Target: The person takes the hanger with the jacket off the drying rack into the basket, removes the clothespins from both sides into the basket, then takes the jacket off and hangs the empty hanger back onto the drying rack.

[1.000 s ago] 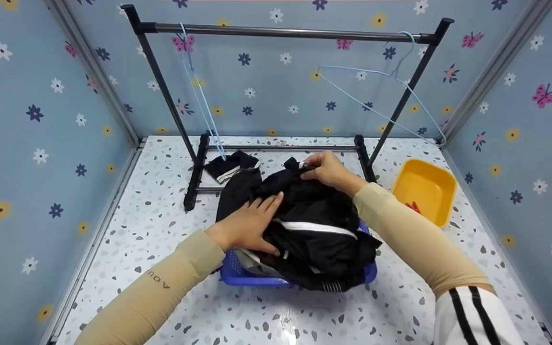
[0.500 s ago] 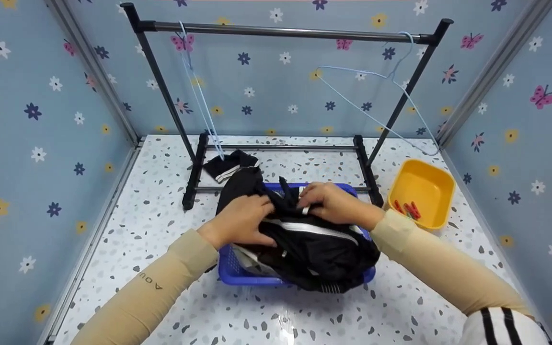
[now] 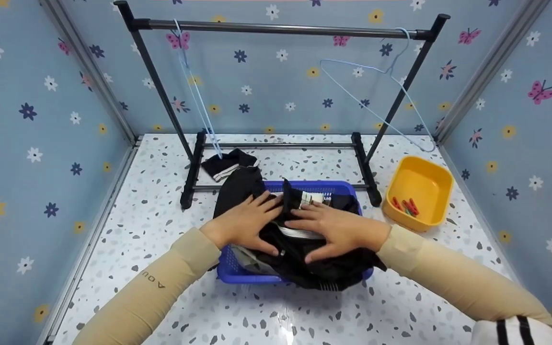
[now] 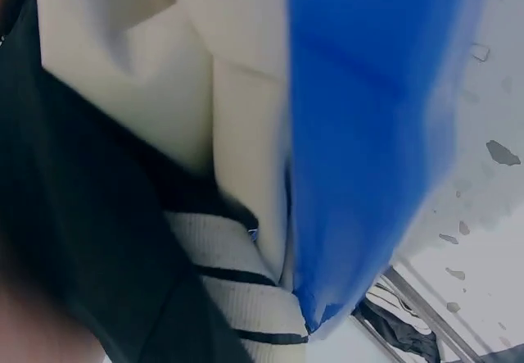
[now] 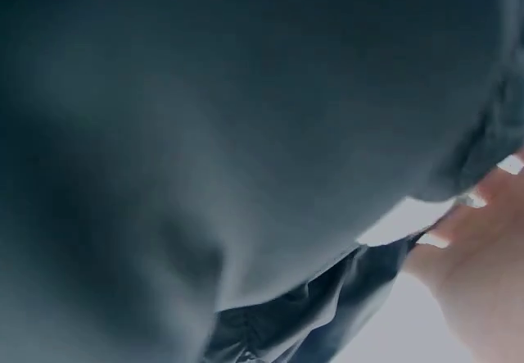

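Note:
A black garment with a white stripe (image 3: 314,273) lies heaped in the blue basket (image 3: 247,279). On its left side my left hand (image 3: 242,223) rests with the fingers spread. My right hand (image 3: 338,229) lies over the garment's white stripe, its fingers straight and fanned out. Pale cloth (image 3: 252,261) shows under the black at the basket's front left. The left wrist view has cream cloth (image 4: 123,43) and a striped black-and-white band (image 4: 229,244) against the blue basket wall (image 4: 352,133). Dark fabric (image 5: 246,133) fills most of the right wrist view.
A yellow tub (image 3: 429,189) holding several red clothespins (image 3: 411,207) stands to the right. Behind the basket is a black clothes rack (image 3: 276,27) with blue hangers (image 3: 396,74) at both ends. Black cloth with white stripes (image 3: 228,160) lies at its left foot.
My right hand has let go of the garment's far edge, come nearer and flattened on top. The basket's back part has come into view. My left hand has hardly moved.

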Demonstrator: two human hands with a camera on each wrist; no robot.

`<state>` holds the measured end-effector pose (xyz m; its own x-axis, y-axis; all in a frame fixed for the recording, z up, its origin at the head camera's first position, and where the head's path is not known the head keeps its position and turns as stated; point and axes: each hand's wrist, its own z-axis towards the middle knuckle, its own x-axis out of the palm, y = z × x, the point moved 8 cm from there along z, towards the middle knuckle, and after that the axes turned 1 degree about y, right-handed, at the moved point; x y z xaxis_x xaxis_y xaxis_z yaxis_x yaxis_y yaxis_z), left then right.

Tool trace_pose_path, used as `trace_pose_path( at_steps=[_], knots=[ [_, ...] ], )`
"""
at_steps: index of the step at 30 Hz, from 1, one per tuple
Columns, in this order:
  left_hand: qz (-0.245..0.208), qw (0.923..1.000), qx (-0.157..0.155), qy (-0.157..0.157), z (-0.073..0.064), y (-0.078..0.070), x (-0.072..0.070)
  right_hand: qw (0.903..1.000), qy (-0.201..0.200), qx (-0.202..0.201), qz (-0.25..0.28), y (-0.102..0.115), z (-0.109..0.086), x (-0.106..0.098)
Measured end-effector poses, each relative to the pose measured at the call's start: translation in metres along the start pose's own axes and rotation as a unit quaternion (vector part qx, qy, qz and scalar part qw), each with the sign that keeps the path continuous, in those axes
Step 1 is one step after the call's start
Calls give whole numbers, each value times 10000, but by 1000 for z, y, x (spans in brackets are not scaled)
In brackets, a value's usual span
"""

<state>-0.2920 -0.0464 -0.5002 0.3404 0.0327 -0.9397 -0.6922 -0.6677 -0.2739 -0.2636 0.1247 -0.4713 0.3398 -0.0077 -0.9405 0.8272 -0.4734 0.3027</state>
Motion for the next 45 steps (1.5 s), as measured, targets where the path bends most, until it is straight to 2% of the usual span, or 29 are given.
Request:
trace_pose_path(
  at_steps=[4, 7, 10, 13, 16, 18, 20, 23, 25, 28, 32, 34, 36, 41, 43, 45],
  knots=[
    [-30, 9994, -113, 324, 3, 1, 6, 9984, 472, 185, -265, -3, -2, 14],
    [-231, 9994, 0, 243, 5, 3, 2, 9962, 665, 169, -541, -4, 1, 23],
    [-539, 9981, 176, -236, 6, 9, -11, 9935, 758, 129, -834, -4, 3, 28],
    [-571, 9930, 126, -1023, 7, 19, -30, 9911, 787, 132, -1069, -4, 5, 32],
    [-269, 9851, -308, -1670, 8, 36, -47, 9897, 816, 179, -1162, -6, 5, 34],
    [-102, 9797, -739, -1863, 9, 50, -54, 9895, 830, 211, -1167, -7, 5, 36],
    [-68, 9759, -1229, -1804, 10, 66, -57, 9894, 855, 228, -1152, -8, 5, 37],
    [-387, 9703, -1916, -1422, 12, 92, -53, 9894, 887, 199, -1133, -8, 6, 38],
    [-671, 9660, -2185, -1210, 13, 106, -48, 9895, 884, 169, -1134, -7, 8, 39],
    [-1081, 9587, -2396, -1086, 14, 122, -43, 9899, 878, 149, -1105, -8, 10, 41],
    [-1384, 9541, -2437, -1051, 11, 133, -36, 9905, 904, 163, -1020, -7, 13, 42],
    [-1442, 9521, -2439, -1154, 9, 136, -34, 9910, 913, 173, -964, -6, 14, 43],
    [-1449, 9488, -2439, -1392, 7, 138, -34, 9914, 875, 166, -954, -6, 14, 43],
    [-1315, 9383, -2282, -2241, 5, 134, -45, 9921, 834, 191, -923, -7, 12, 44],
    [-1252, 9379, -2142, -2426, 6, 129, -49, 9922, 867, 219, -864, -8, 11, 44],
    [-1281, 9392, -2000, -2481, 9, 123, -51, 9924, 876, 241, -828, -10, 11, 44]
  ],
)
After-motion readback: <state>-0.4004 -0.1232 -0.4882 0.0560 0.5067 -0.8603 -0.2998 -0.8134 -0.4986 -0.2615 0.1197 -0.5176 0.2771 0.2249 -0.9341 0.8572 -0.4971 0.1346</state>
